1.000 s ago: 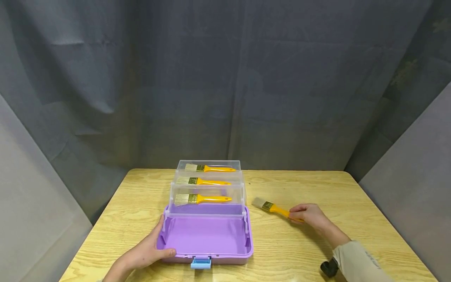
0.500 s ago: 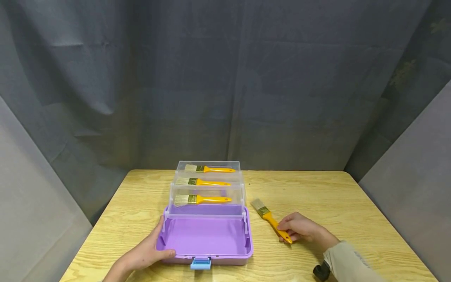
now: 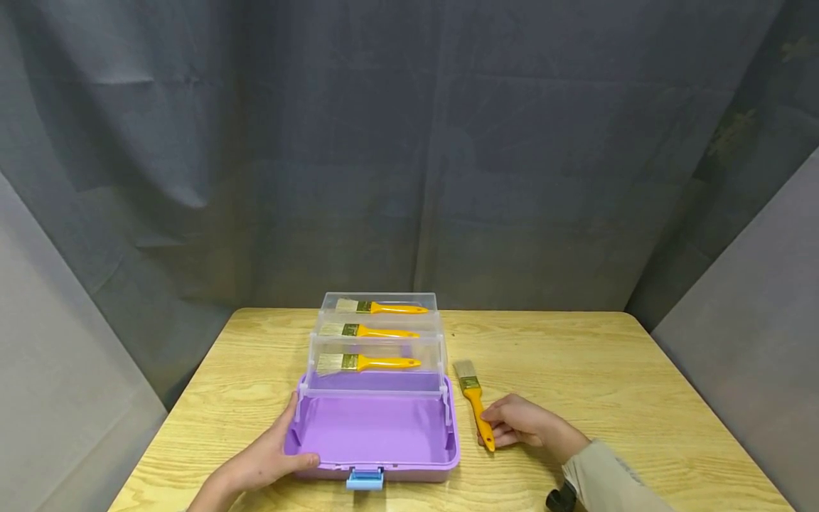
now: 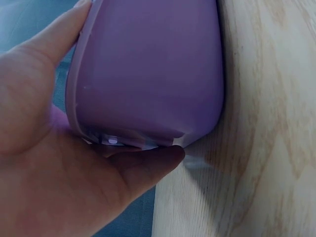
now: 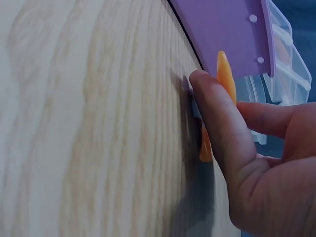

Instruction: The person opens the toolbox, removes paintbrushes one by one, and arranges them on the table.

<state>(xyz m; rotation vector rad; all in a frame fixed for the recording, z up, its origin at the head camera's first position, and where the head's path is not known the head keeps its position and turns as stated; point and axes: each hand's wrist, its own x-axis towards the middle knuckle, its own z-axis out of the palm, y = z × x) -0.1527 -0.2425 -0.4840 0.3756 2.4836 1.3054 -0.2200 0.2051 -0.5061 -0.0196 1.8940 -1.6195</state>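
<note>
Hands nearest: left hand (image 3: 265, 461) grips front-left corner of purple box (image 3: 374, 430); right hand (image 3: 520, 423) pinches handle of yellow brush (image 3: 476, 409) lying on table (image 3: 608, 384), just right of box — bristles pointing away. Behind, 3 brushes (image 3: 367, 361) in clear tiers.

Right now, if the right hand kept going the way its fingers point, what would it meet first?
Probably the box's purple right wall: the right hand, holding the brush, points left toward it. The gap looks small, though depth is unclear.
</note>
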